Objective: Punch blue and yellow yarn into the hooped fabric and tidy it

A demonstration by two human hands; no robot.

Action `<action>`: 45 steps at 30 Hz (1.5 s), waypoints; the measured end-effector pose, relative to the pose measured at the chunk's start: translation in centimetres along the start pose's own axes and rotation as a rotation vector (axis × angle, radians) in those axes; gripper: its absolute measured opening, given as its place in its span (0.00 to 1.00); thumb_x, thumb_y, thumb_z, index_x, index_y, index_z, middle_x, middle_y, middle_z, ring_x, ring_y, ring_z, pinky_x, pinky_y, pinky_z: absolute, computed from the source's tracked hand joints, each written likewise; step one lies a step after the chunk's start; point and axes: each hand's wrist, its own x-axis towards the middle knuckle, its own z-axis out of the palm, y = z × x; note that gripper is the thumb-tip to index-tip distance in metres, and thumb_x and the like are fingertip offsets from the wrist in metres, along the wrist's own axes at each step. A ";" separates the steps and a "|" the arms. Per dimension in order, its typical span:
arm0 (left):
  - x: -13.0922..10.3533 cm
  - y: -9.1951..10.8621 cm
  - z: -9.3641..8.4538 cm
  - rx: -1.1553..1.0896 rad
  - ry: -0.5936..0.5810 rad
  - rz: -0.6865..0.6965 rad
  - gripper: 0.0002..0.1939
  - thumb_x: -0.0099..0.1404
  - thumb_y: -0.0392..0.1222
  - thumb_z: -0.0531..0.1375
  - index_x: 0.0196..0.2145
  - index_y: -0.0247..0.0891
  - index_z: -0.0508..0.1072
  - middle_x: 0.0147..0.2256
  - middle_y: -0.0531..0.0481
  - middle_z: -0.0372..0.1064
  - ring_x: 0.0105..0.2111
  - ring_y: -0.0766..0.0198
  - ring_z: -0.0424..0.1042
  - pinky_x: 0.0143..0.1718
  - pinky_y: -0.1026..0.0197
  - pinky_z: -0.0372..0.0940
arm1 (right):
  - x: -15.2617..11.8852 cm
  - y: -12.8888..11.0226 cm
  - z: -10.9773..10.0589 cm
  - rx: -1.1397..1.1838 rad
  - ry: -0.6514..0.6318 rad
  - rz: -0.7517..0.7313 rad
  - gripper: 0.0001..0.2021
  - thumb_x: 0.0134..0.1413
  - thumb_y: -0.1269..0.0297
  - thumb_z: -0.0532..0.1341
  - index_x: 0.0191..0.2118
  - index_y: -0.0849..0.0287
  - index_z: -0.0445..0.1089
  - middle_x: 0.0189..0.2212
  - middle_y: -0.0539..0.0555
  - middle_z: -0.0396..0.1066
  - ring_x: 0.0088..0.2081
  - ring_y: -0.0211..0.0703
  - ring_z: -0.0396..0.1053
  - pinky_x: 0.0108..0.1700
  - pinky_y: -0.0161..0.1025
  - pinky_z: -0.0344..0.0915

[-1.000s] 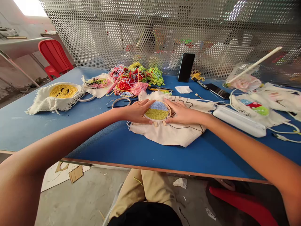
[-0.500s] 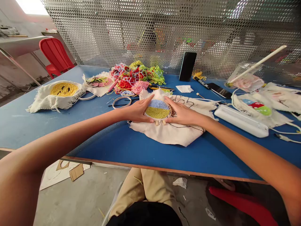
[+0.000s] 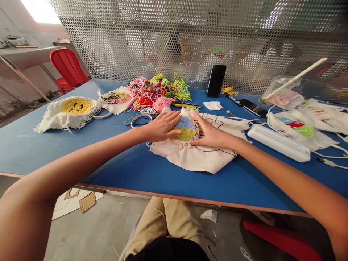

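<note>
Lying on the blue table is an embroidery hoop (image 3: 198, 135) with cloth stretched in it, filled with light blue stitching (image 3: 187, 122) above and yellow-green stitching (image 3: 187, 134) below. My left hand (image 3: 162, 127) rests flat over the hoop's left side, fingers stretched out and covering that part of the rim. Around the right rim curves my right hand (image 3: 210, 134), its fingers at the top and its thumb near the bottom. Loose white cloth (image 3: 201, 159) with black outlines spreads under and beyond the hoop. A bare hoop ring (image 3: 132, 121) lies left of my left hand.
Behind the hands sits a tangled yarn pile (image 3: 152, 96). A phone (image 3: 216, 80) leans upright against the perforated metal screen (image 3: 122, 43). To the right are a white oblong device (image 3: 278, 143), cables and stitched cloths. A yellow smiley piece (image 3: 77, 106) lies left.
My left hand has shifted from gripping the hoop's left edge to lying flat across its upper left. My right hand stays at the right rim. The view has tilted slightly.
</note>
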 end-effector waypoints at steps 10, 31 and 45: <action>0.7 1.5 0.9 0.039 -0.066 0.100 0.38 0.65 0.60 0.37 0.62 0.27 0.43 0.63 0.36 0.40 0.63 0.54 0.40 0.61 0.52 0.37 | 0.3 0.0 0.0 -0.131 0.014 -0.050 0.54 0.40 0.38 0.58 0.65 0.54 0.25 0.63 0.60 0.42 0.63 0.57 0.42 0.60 0.55 0.44; 1.0 1.4 1.2 -0.108 0.025 0.147 0.37 0.64 0.60 0.41 0.59 0.28 0.52 0.60 0.36 0.49 0.60 0.54 0.49 0.60 0.55 0.44 | 2.0 0.9 -0.6 -0.266 -0.085 -0.127 0.48 0.37 0.33 0.56 0.63 0.55 0.48 0.62 0.58 0.45 0.62 0.58 0.42 0.60 0.53 0.47; 1.3 1.5 0.2 -0.160 -0.012 0.096 0.33 0.66 0.58 0.41 0.57 0.28 0.55 0.56 0.35 0.55 0.57 0.53 0.55 0.57 0.54 0.51 | 2.0 0.7 -1.1 -0.323 -0.132 -0.153 0.49 0.38 0.34 0.55 0.64 0.52 0.42 0.63 0.57 0.42 0.63 0.59 0.41 0.59 0.56 0.48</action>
